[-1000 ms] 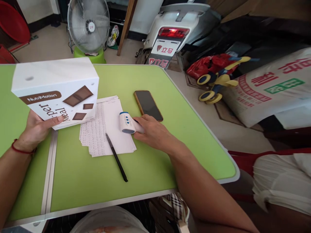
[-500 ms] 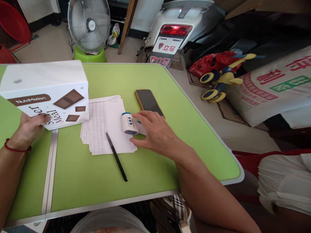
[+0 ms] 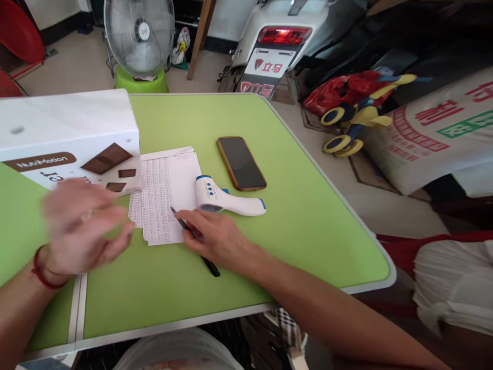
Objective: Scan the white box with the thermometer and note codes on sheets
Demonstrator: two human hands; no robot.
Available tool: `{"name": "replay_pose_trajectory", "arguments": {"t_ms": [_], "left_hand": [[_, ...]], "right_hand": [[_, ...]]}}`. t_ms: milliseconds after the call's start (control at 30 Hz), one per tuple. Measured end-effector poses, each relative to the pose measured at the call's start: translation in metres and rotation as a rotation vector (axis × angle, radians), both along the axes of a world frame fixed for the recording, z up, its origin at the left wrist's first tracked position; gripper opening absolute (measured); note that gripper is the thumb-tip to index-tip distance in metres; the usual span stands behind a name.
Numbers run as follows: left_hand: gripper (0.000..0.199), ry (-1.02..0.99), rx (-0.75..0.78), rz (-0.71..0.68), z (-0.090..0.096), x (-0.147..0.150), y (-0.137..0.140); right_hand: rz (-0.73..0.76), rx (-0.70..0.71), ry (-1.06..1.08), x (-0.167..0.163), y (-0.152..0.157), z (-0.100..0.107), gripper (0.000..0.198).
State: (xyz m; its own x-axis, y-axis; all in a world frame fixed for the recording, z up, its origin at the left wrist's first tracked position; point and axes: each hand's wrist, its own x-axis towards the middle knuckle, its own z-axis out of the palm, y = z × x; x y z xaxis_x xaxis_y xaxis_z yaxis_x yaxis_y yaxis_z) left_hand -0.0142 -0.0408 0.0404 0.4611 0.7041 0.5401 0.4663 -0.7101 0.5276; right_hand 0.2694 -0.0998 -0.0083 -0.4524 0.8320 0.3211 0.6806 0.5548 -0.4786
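Observation:
My right hand (image 3: 217, 236) pinches a black pen (image 3: 210, 266) near its tip, over the lower right of the handwritten sheets (image 3: 159, 200). Just beyond those fingers, a white and blue infrared thermometer (image 3: 234, 203) lies on its side, partly on the paper. My left hand (image 3: 87, 223), blurred by motion, is in the air before a white NutriMotion box (image 3: 65, 115); its thumb and fingers look apart with nothing between them. Behind the thermometer rests a phone (image 3: 242, 163) in a brown case, screen dark.
The green folding table (image 3: 308, 231) has a metal seam at left. Past its far edge stand a fan (image 3: 140, 36) on a green stool and a white scooter (image 3: 283, 36). At right are a yellow-blue toy (image 3: 356, 126), a large printed sack (image 3: 431, 128) and a person's light clothing (image 3: 439, 272).
My right hand has left the thermometer, which now lies beside the phone, and has taken hold of the pen. My left hand has let go of the box and moved right.

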Motion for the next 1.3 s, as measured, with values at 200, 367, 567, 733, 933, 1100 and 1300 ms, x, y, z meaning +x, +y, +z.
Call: {"name": "replay_pose_trajectory", "arguments": {"t_ms": [200, 367, 567, 733, 933, 1100, 1300], "left_hand": [[0.015, 0.354, 0.189, -0.376, -0.03, 0.041, -0.014], [0.021, 0.437, 0.1, -0.423, -0.04, 0.036, -0.009], [0.023, 0.457, 0.105, -0.441, -0.039, 0.039, -0.008], [0.026, 0.466, 0.129, -0.456, -0.041, 0.042, -0.007], [0.026, 0.447, 0.156, -0.467, -0.043, 0.041, -0.007], [0.026, 0.451, 0.143, -0.473, -0.044, 0.04, -0.007], [0.026, 0.449, 0.145, -0.471, -0.045, 0.041, -0.007]], "right_hand": [[0.061, -0.187, 0.509, 0.007, 0.006, 0.008, 0.031], [-0.032, -0.346, 0.721, 0.002, -0.001, -0.002, 0.036], [-0.077, -0.441, 0.731, -0.006, -0.007, -0.004, 0.037], [-0.271, -0.49, 0.703, -0.013, 0.0, -0.002, 0.01], [-0.339, -0.389, 0.628, -0.017, -0.001, -0.003, 0.006], [-0.281, -0.298, 0.566, -0.017, -0.003, -0.008, 0.009], [-0.249, -0.273, 0.507, -0.017, -0.003, -0.012, 0.009]]}}
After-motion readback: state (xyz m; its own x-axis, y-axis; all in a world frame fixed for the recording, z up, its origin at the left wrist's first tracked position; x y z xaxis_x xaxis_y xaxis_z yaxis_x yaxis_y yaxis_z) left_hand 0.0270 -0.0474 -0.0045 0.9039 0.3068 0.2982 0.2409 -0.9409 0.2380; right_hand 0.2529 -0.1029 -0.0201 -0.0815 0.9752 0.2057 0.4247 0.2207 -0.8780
